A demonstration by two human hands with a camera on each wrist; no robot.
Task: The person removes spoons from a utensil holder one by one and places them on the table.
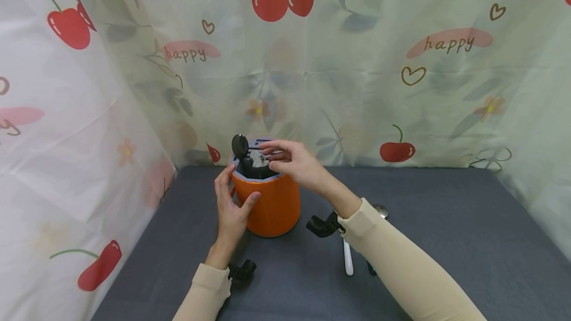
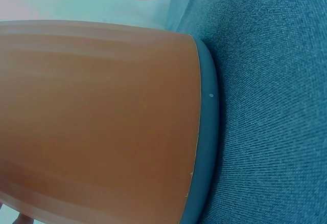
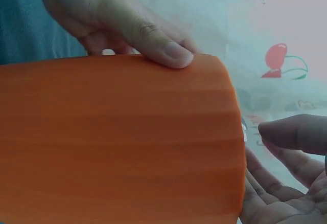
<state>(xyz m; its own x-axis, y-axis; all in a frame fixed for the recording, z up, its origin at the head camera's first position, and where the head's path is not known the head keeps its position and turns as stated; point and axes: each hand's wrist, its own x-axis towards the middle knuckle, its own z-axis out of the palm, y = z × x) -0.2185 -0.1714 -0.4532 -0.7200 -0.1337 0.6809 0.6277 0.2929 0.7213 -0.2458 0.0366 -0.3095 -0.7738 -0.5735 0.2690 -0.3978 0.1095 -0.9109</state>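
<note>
A round orange holder (image 1: 272,207) with a slotted lavender top stands upright on the table. Its ridged side fills much of the right wrist view. My left hand (image 1: 229,207) grips its left side near the rim, thumb on the front. Over the opening hovers my right hand (image 1: 299,162), its fingers loosely bent and spread, with thumb and fingertips apart in the right wrist view. Inside the opening sit dark material and a crumpled-looking pale piece (image 1: 258,159), close to my right fingertips. A black disc-shaped piece (image 1: 240,146) rises at the rim's left; what it belongs to is hidden.
To the right, partly under my right forearm, lie a white handle (image 1: 348,259), a metal spoon bowl (image 1: 381,210) and a dark-handled item (image 1: 371,268). The dark grey table (image 1: 446,232) ends at a cherry-patterned curtain (image 1: 308,88) behind the holder.
</note>
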